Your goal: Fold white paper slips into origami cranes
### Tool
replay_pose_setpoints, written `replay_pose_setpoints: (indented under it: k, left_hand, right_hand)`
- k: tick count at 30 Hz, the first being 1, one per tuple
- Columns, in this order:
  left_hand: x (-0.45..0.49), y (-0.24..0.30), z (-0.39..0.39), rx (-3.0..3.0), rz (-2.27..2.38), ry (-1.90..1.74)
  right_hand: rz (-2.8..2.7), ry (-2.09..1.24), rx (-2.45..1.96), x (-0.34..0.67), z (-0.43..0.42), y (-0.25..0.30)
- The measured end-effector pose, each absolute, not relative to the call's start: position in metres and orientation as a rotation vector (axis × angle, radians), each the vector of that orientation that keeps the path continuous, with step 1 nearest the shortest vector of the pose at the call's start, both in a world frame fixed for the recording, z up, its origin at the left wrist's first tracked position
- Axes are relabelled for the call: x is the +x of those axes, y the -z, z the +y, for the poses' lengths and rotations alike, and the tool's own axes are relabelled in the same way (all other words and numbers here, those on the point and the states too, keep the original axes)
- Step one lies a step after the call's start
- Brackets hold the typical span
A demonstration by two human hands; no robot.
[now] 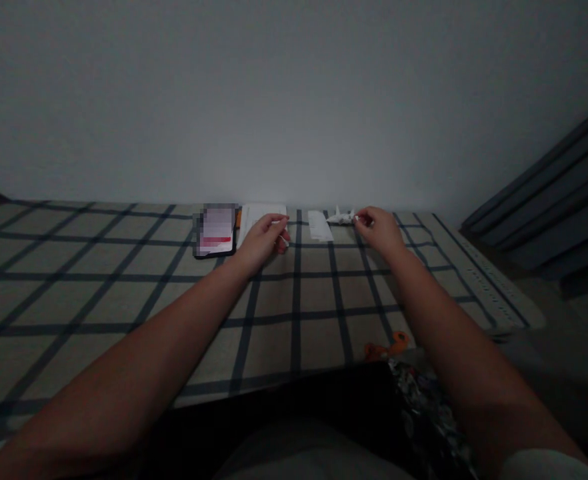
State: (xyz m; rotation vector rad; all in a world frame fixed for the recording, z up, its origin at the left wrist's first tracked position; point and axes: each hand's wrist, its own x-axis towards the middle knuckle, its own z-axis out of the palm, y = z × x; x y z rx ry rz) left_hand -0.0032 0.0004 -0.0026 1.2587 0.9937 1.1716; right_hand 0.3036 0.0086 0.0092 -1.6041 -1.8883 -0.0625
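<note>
My left hand [265, 239] is closed, thumb and fingers curled together in front of a white booklet or sheet stack [265, 212]. A tiny white bit [287, 244] shows by its lower fingers, too small to name. Thumb and forefinger of my right hand [380, 230] pinch a small white piece [357, 218]. Right at those fingertips lies a small white model that looks like a jet plane [341, 217], its pointed end to the left. I cannot tell whether the piece is joined to it. A white paper slip [320, 226] lies between my hands, by the model's tip.
A dark-framed phone or tablet [217, 230], its screen lit, lies left of the booklet with something orange [239, 219] beside it. Orange-handled scissors [387, 346] lie near my lap. The checked cloth [319, 287] meets a grey wall behind; a dark curtain [549, 180] hangs at right.
</note>
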Motion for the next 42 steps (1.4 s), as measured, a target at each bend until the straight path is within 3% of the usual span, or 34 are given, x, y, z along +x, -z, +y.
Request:
replay_pose_setpoints:
  k: [9, 24, 34, 42]
  left_hand:
    - [-0.004, 0.011, 0.002, 1.443, 0.937, -1.188]
    - [-0.009, 0.015, -0.002, 2.214, 1.041, -0.98]
    - [-0.012, 0.014, 0.0, 2.377, 1.026, -0.872]
    - [-0.023, 0.007, 0.009, 2.384, 1.318, -1.055]
  right_hand:
    - [-1.78, -0.004, -1.831, 0.337, 0.01, 0.026]
    - [-1.75, 0.088, -1.988, 0.315, 0.012, 0.025]
    - [-1.769, 0.116, -1.989, 0.31, 0.011, 0.024]
    - [-1.936, 0.429, -1.816, 0.286, -0.01, -0.001]
